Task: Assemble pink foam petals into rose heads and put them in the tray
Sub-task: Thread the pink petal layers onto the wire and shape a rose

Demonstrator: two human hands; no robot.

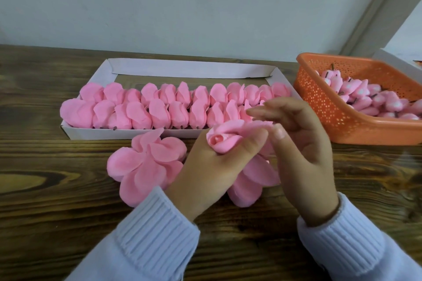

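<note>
My left hand (212, 166) grips a half-formed pink rose head (225, 139) above the table, its bud centre facing me. My right hand (301, 143) pinches a petal of that rose between thumb and forefinger, the other fingers spread. Loose pink petal pieces (146, 162) lie on the wood below and left of my hands, with more showing under my palms. The white cardboard tray (91, 132) behind them holds two rows of finished pink rose heads (164, 102).
An orange perforated basket (331, 107) at the right holds several pink buds on stems. A white box corner (392, 57) sits behind it. The dark wooden table (45, 189) runs up to a pale wall.
</note>
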